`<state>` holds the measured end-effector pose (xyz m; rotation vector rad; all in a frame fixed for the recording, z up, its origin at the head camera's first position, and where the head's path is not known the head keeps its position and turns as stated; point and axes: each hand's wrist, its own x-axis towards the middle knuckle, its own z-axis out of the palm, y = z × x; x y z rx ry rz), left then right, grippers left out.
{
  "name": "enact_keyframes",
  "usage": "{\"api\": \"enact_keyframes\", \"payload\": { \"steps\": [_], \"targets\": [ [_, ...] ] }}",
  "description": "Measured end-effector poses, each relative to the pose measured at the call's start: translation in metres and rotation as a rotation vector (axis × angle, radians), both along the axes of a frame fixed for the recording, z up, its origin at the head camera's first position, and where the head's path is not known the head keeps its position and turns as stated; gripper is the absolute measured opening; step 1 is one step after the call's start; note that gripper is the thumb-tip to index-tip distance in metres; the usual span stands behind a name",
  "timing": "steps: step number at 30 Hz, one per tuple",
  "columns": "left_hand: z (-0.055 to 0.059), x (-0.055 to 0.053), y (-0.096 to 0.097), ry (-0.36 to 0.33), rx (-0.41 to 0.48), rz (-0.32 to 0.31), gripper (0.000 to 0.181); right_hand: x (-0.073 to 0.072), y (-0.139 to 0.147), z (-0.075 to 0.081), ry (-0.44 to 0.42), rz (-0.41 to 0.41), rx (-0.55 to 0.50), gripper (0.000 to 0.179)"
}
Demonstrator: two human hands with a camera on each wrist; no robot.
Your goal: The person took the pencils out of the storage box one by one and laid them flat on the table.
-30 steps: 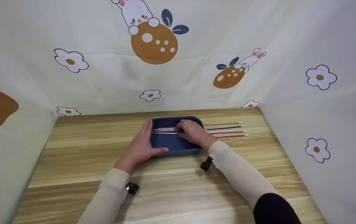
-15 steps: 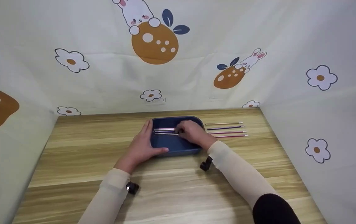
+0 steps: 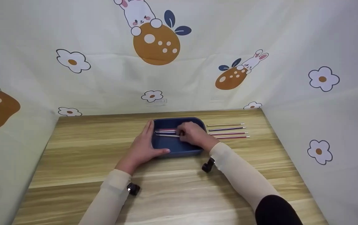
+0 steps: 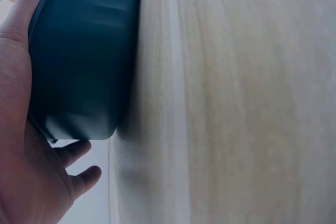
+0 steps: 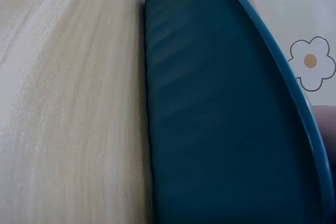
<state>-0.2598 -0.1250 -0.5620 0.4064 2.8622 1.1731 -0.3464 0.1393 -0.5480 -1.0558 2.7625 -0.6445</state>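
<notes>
A dark blue plastic tray [image 3: 172, 145] with rounded corners sits on the table in the head view. At its left end my left hand [image 3: 141, 147] holds the near corner, the thumb over the front rim and the fingers along the left wall. My right hand [image 3: 193, 134] reaches inside and pinches a pale gold pencil [image 3: 167, 135], which lies slightly slanted. Behind that one, several more pencils [image 3: 165, 131] lie side by side in the tray; their right ends are hidden by the hand. The right wrist view shows mostly the tray's outer wall [image 5: 210, 103].
Right of the tray, several pencils lie in a spaced row on the table, among them a gold pencil [image 3: 225, 125], a dark blue pencil [image 3: 227, 128] and a red pencil [image 3: 232, 137]. Patterned cloth [image 3: 103, 81] walls in the wooden table [image 3: 166, 190] behind and at both sides.
The pale gold pencil's right end has shifted slightly towards the near side, so it slants away from the other pencils. Both hands have stayed nearly in place.
</notes>
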Motion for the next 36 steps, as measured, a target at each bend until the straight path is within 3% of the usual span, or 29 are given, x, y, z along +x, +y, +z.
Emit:
{"api": "enact_keyframes", "payload": {
  "steps": [20,27,36],
  "targets": [
    [0.0,0.0,0.001,-0.013,-0.005,0.006,0.147,0.006,0.004,0.02,-0.021,0.091,-0.034,0.014],
    [0.0,0.0,0.0,-0.003,0.002,-0.003,0.143,0.002,0.012,0.017,0.021,0.163,-0.091,0.013],
    [-0.001,-0.001,0.0,-0.008,0.006,0.003,0.146,0.011,0.021,0.034,-0.003,0.155,-0.046,0.016]
  ]
}}
